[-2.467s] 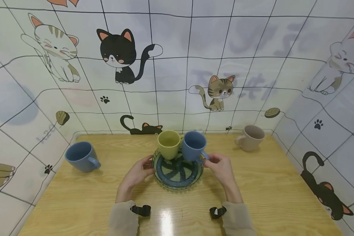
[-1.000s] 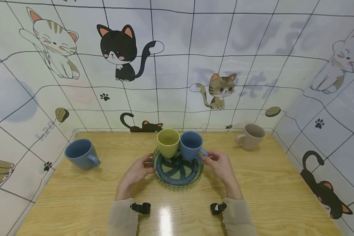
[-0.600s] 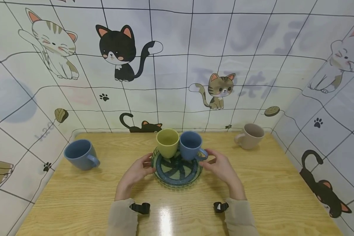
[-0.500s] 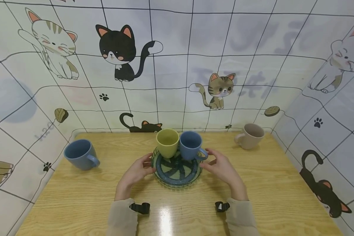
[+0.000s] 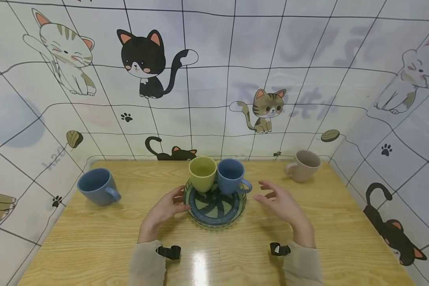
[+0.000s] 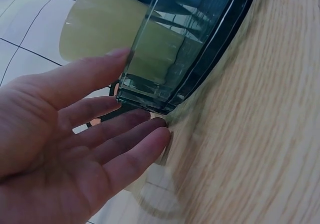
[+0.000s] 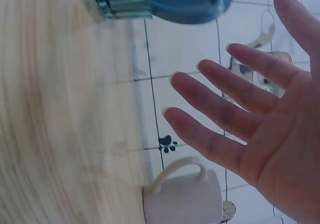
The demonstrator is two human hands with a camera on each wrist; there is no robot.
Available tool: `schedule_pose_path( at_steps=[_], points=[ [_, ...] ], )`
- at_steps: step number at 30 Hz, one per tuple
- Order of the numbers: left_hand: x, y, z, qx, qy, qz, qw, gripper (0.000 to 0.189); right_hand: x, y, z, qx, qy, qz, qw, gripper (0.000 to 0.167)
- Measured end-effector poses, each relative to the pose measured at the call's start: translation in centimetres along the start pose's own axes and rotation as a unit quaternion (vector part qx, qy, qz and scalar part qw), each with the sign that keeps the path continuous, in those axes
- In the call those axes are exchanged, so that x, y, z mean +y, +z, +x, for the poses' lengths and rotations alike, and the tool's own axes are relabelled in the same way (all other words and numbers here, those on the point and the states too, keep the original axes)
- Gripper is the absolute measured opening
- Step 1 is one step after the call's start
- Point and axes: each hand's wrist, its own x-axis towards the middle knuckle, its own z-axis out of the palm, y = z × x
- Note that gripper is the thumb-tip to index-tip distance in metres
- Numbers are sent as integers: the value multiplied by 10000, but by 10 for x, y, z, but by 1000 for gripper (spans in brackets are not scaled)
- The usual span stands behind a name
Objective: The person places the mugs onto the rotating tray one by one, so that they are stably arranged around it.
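A round green-and-blue glass dish (image 5: 214, 219) stands on the table with two mugs in its back part. The yellow-green mug (image 5: 202, 174) is on the left. On the right is a blue mug (image 5: 230, 176), its handle toward the right. At the dish's left side, my left hand (image 5: 164, 208) has its thumb tip at the rim and its relaxed fingers along the outside. In the left wrist view, the fingers (image 6: 137, 156) reach below the dish's edge, loosely extended. Apart from the dish, my right hand (image 5: 280, 202) hovers to the right with fingers spread and holding nothing.
A second blue mug (image 5: 99, 186) lies tilted on the table (image 5: 214, 254) at the left, its handle toward the dish. A beige mug (image 5: 303, 166) sits at the back right. Cat-patterned wall sheeting (image 5: 207, 87) borders the table's back and sides.
My right hand lets go of the area by the blue mug's handle and the dish's right rim, moving right. The blue mug has shifted slightly left. My left hand stays put.
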Motion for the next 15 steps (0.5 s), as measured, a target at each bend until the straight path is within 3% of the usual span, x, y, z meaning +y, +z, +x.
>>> schedule_pose_path(
  at_steps=[7, 15],
  points=[
    [0, -1, 0, -180, 78, -178, 9996, 81, 11, -17, -6, 401, 5, -75, 9992, 61],
    [2, -1, -1, -159, 85, -36, 9998, 79, 32, -34, -12, 921, 289, -25, 9953, 58]
  ],
)
